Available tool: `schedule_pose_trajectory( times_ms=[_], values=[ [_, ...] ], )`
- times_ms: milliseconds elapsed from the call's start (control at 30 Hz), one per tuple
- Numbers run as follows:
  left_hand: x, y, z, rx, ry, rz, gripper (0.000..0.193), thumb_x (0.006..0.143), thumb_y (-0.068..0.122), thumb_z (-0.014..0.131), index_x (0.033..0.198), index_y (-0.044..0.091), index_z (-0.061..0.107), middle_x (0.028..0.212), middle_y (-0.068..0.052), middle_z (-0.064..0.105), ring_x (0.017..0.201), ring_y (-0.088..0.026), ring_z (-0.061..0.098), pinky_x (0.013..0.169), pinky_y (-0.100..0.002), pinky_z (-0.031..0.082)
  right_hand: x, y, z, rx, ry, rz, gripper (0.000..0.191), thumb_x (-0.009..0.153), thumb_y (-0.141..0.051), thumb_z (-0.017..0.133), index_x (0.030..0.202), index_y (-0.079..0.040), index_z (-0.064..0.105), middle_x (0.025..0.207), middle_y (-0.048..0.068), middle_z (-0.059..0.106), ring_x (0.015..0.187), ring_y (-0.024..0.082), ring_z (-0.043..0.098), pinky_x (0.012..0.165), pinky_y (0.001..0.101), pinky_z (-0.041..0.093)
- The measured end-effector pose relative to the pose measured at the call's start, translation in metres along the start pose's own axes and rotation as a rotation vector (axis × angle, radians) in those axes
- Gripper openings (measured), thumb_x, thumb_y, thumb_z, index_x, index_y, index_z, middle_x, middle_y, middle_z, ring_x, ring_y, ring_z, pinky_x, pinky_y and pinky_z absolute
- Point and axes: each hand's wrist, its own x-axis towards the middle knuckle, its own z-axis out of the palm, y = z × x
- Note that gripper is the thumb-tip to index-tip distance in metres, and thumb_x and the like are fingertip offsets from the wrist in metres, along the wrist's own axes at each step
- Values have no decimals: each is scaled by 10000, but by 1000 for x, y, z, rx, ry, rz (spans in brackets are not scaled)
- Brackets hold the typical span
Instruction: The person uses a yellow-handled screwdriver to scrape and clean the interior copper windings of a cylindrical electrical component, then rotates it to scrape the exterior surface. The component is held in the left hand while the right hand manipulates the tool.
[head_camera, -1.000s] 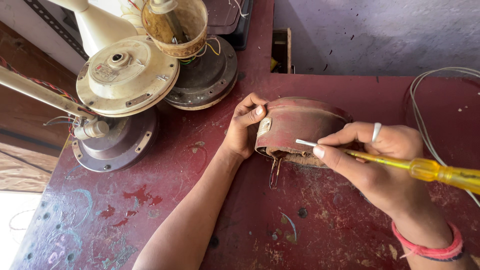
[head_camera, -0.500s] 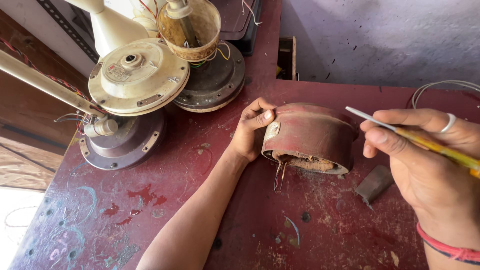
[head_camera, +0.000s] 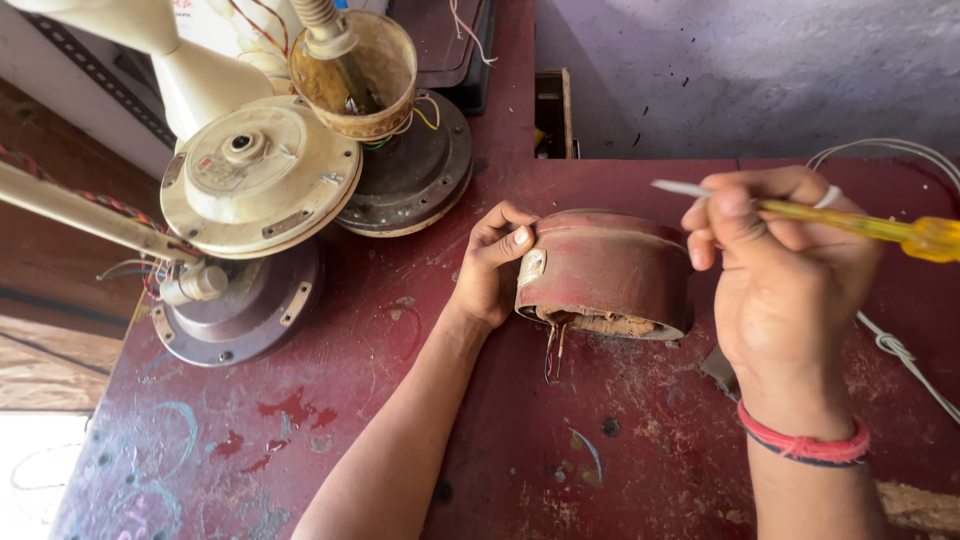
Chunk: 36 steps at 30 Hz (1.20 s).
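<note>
Red motor housing (head_camera: 607, 268) bears a pale label (head_camera: 531, 268) beside left hand (head_camera: 492, 265).

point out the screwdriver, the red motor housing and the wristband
screwdriver (head_camera: 850, 222), head view, yellow shaft
red motor housing (head_camera: 610, 265), head view, curved side wall
wristband (head_camera: 805, 440), head view, red band on the right wrist

A rusty red round motor housing (head_camera: 608, 268) lies tilted beside a raised yellow-handled screwdriver (head_camera: 850, 222).

A small repair workshop for ceiling fans: a scuffed, paint-stained red workbench (head_camera: 300, 440) carries 3 opened fan motors (head_camera: 260, 180), loose coloured wires (head_camera: 425, 115) and a white cable (head_camera: 890, 345), against a bare stained wall (head_camera: 750, 70).
</note>
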Motion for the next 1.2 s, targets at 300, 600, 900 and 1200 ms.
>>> schedule_pose_trajectory(
  times_ms=[300, 600, 900, 1200],
  values=[
    [-3, 3, 6, 8, 38, -17, 219, 900, 151, 811, 1024, 48, 662, 1065, -93, 699, 998, -228, 659, 914, -388, 547, 2, -9, -16, -210, -171, 40, 75, 1052, 38, 677, 1023, 106, 685, 875, 196, 705, 690, 162, 601, 655, 256, 479],
    [9, 15, 6, 63, -21, -39, 160, 920, 159, 779, 984, 78, 657, 1014, -86, 713, 975, -212, 667, 939, -406, 546, 14, -28, -15, -197, -193, 57, 63, 1026, 61, 602, 1000, 91, 651, 916, 221, 694, 711, 221, 631, 710, 319, 527],
    [33, 35, 15, 350, -48, -4, 180, 965, 220, 692, 916, 73, 601, 918, -75, 643, 940, -190, 587, 911, -358, 471, 30, -24, -14, -102, -262, 50, 86, 954, 95, 552, 923, 62, 625, 918, 224, 677, 727, 240, 628, 685, 327, 526],
    [34, 87, 92, 1234, -84, 188, 431, 793, 324, 763, 1103, 26, 724, 1002, -59, 748, 991, -170, 677, 910, -336, 530, 40, -22, -6, -150, -282, -7, 80, 960, 66, 677, 1033, 96, 672, 991, 231, 720, 746, 199, 656, 652, 291, 541]
  ],
)
